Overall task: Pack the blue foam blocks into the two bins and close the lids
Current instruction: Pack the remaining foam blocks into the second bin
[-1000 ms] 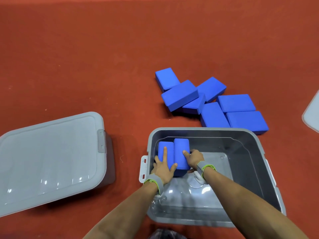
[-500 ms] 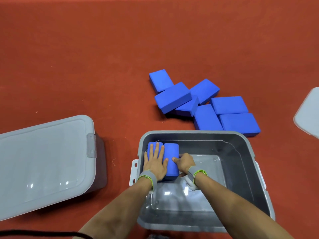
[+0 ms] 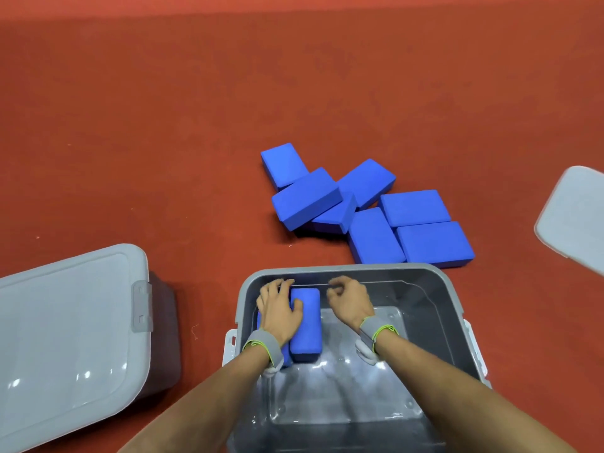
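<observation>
Blue foam blocks sit in two places. Two of them stand side by side in the open grey bin at the bottom centre of the frame, pressed into its left end: one block shows clearly, and the other lies mostly hidden under the left hand, just against the bin's left wall. That hand lies flat, fingers spread, resting on top of the two blocks rather than gripping them. The right hand hovers just right of the blocks, near the bin's far wall, its fingers loosely curled around nothing and touching no block. Both wrists wear grey bands with a yellow-green edge. The rest of the bin floor is bare and shiny.

Beyond the bin's far rim, at centre right, a loose pile of seven blocks lies on the red floor, some overlapping, the nearest ones just beside the rim.

At lower left a second bin stands with its pale lid on, a latch showing on its right edge. At the right edge, a pale grey lid is partly cut off by the frame.
</observation>
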